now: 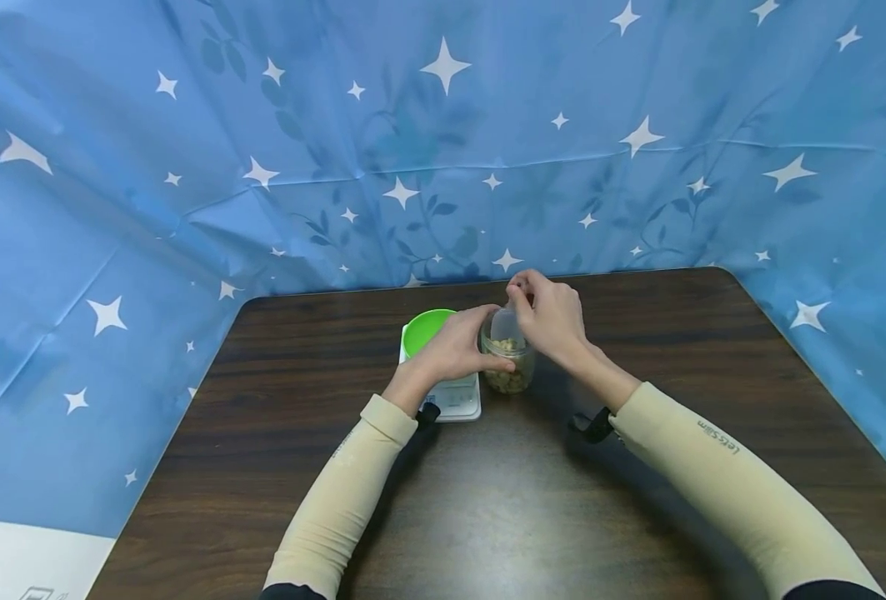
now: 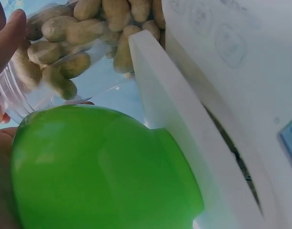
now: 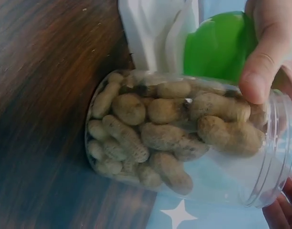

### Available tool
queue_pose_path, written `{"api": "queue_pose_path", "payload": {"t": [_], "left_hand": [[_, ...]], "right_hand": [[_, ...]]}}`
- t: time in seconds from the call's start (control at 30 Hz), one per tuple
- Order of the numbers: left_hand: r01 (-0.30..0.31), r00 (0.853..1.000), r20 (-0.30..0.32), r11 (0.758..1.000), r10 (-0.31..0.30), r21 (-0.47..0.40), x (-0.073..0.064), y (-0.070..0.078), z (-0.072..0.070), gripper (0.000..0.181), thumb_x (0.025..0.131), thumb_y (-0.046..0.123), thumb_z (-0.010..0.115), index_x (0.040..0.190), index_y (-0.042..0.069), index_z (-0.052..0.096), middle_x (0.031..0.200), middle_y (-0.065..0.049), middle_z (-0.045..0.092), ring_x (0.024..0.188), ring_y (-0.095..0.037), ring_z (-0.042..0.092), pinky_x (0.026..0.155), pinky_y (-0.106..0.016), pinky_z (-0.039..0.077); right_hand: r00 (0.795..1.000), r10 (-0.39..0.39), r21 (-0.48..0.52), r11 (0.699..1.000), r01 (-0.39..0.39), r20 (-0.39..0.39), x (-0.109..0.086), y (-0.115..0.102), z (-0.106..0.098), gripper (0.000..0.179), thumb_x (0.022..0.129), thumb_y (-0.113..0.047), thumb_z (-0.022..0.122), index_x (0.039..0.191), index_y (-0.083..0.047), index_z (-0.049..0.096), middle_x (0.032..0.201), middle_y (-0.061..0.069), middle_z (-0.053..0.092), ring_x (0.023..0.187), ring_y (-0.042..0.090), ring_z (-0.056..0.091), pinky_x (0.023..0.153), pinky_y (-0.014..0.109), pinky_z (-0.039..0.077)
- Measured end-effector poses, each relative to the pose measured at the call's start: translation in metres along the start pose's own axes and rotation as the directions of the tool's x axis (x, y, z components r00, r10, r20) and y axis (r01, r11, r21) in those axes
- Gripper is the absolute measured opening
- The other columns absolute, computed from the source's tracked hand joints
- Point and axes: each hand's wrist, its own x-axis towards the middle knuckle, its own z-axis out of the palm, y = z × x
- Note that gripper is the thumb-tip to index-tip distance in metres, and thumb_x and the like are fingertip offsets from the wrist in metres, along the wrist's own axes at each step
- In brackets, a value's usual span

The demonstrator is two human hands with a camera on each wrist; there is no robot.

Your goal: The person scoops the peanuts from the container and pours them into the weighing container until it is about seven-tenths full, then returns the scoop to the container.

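Observation:
A clear jar of unshelled peanuts (image 1: 508, 381) stands upright near the back of the table, its mouth open. My left hand (image 1: 458, 346) grips it near the rim, thumb in front. Above the mouth, my right hand (image 1: 551, 312) pinches the top of a translucent whitish piece (image 1: 504, 325) that reaches down into the jar; its exact kind cannot be made out. In the right wrist view, peanuts (image 3: 165, 136) fill the lower part of the jar. Left of the jar, a green bowl (image 1: 423, 329) sits on a white kitchen scale (image 1: 458, 403), partly hidden by my left hand.
The dark wooden table (image 1: 473, 508) has rounded back corners. A blue curtain with white stars (image 1: 443, 167) hangs directly behind its back edge. A white surface (image 1: 22, 558) shows at the lower left, beyond the table.

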Motion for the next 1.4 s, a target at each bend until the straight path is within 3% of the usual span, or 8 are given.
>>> {"api": "queue_pose_path", "payload": {"t": [0.23,0.47,0.8,1.17,1.4], "left_hand": [[0.012,1.0,0.003,1.0,-0.012,0.009,0.0,-0.001,-0.001,0.089,0.082,0.049,0.086,0.151,0.006,0.047,0.134,-0.004,0.061,0.119,-0.018,0.06,0.098,-0.035,0.05],[0.03,1.0,0.007,0.999,-0.03,0.031,0.0,0.002,-0.002,0.093,0.082,0.05,0.086,0.152,0.005,0.045,0.139,-0.006,0.059,0.125,-0.021,0.058,0.102,-0.038,0.048],[0.028,1.0,-0.003,1.0,-0.028,0.005,0.0,-0.001,0.0,0.089,0.081,0.048,0.087,0.148,0.006,0.048,0.132,-0.004,0.062,0.117,-0.016,0.06,0.096,-0.034,0.051],[-0.001,1.0,-0.01,1.0,0.001,-0.001,-0.002,-0.003,-0.001,0.087,0.082,0.046,0.087,0.149,0.007,0.048,0.131,-0.003,0.062,0.116,-0.016,0.061,0.097,-0.033,0.05],[0.008,1.0,0.003,1.0,-0.008,0.009,-0.002,-0.002,-0.001,0.088,0.083,0.048,0.085,0.151,0.007,0.046,0.132,-0.003,0.061,0.115,-0.014,0.06,0.095,-0.032,0.05]], "right_hand": [[0.994,0.106,0.025,0.994,-0.105,-0.03,0.007,-0.003,-0.003,0.019,0.103,-0.013,0.061,0.102,0.002,0.072,0.061,0.006,0.063,0.037,0.011,0.033,0.04,0.034,0.029],[0.976,0.214,0.069,0.975,-0.21,-0.044,0.009,0.0,-0.008,0.023,0.105,-0.015,0.058,0.105,0.002,0.073,0.067,0.009,0.068,0.041,0.02,0.04,0.046,0.037,0.033],[0.968,0.243,0.128,0.964,-0.233,-0.068,0.008,0.001,-0.012,0.025,0.106,-0.018,0.058,0.11,0.001,0.074,0.076,0.01,0.073,0.05,0.02,0.051,0.053,0.038,0.038],[0.968,0.227,0.155,0.958,-0.242,0.107,0.005,-0.003,-0.014,0.022,0.106,-0.019,0.058,0.106,-0.002,0.072,0.067,0.007,0.07,0.045,0.016,0.052,0.044,0.031,0.035],[0.957,0.271,0.216,0.933,-0.288,0.104,0.001,0.0,-0.018,0.023,0.106,-0.018,0.059,0.106,0.001,0.073,0.071,0.008,0.072,0.06,0.023,0.067,0.049,0.026,0.046]]}}
